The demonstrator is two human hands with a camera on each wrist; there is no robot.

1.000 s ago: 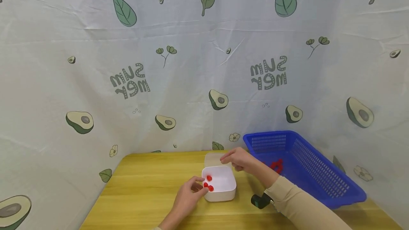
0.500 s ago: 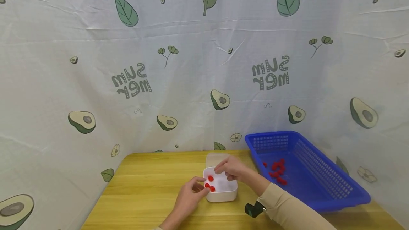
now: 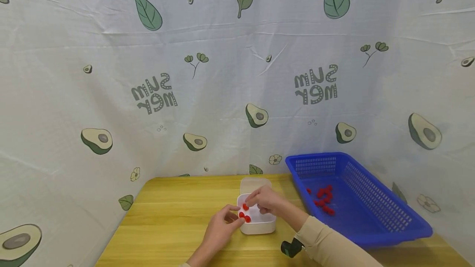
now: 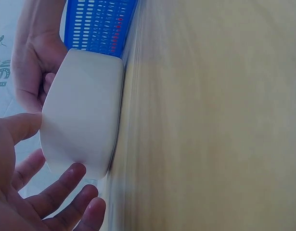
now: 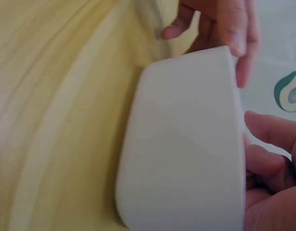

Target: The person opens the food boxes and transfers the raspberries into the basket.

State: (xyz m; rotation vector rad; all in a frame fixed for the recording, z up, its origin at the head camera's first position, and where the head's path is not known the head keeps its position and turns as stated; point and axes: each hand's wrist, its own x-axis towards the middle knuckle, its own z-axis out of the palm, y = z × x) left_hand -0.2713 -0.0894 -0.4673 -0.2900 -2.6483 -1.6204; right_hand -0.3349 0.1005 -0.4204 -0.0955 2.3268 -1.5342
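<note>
A small white box (image 3: 257, 228) stands on the table with its lid folded back behind it. Inside, along its left side, lie a few small round red pieces (image 3: 247, 218). My left hand (image 3: 219, 228) holds the box at its left front corner; the left wrist view has the thumb at the rim and the other fingers spread by the wall. Over the box reaches my right hand (image 3: 268, 200), its fingertips at the rearmost red piece. Whether it pinches that piece is hidden, since the box wall (image 5: 181, 144) blocks the right wrist view.
A blue plastic basket (image 3: 375, 201) stands at the right, with several red pieces (image 3: 324, 195) in its left part. The pale lid (image 3: 254, 184) lies behind the box. A printed curtain (image 3: 222, 73) hangs behind the wooden table (image 3: 174, 213).
My right hand has come from above the lid down and left into the box, to the rearmost red piece. My left hand keeps its place at the box.
</note>
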